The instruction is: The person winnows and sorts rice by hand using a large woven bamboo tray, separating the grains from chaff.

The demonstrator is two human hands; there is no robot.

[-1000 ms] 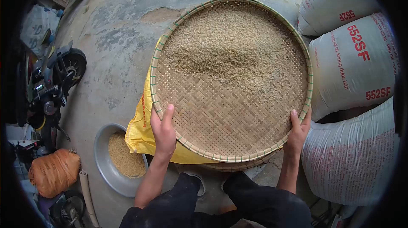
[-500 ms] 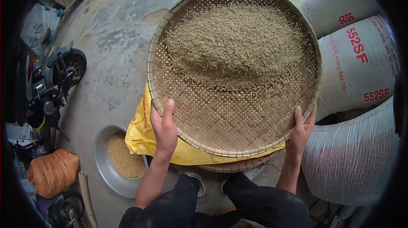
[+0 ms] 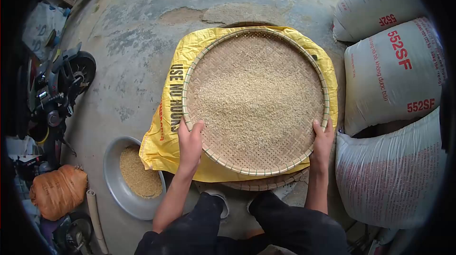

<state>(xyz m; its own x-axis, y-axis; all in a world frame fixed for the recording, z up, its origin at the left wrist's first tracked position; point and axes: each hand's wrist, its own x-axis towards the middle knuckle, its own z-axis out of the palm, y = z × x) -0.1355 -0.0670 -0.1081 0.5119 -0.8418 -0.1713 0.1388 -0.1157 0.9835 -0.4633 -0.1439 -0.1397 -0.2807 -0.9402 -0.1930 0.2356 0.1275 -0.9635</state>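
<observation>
A round woven bamboo winnowing tray (image 3: 256,160) is held between my two hands, its rim bound with green ties. Pale grain (image 3: 259,100) is spread over its middle. My left hand (image 3: 191,146) grips the rim at the lower left, thumb on top. At the lower right my right hand (image 3: 322,145) holds the rim the same way. Beneath the tray is a yellow sack (image 3: 164,143) with printed letters. Under the sack shows the edge of another woven tray (image 3: 266,184); the rest of it is hidden.
A metal basin (image 3: 114,186) with grain stands on the concrete floor (image 3: 126,74) at left. Large white sacks (image 3: 396,72) line the right side. Toy-like or small wheeled vehicle parts (image 3: 59,103), an orange bag (image 3: 59,192) and a pipe (image 3: 97,221) lie at far left.
The tray has come down and levelled from a raised, tilted position, exposing more of the yellow sack. The grain has shifted from the far side and spread across the middle.
</observation>
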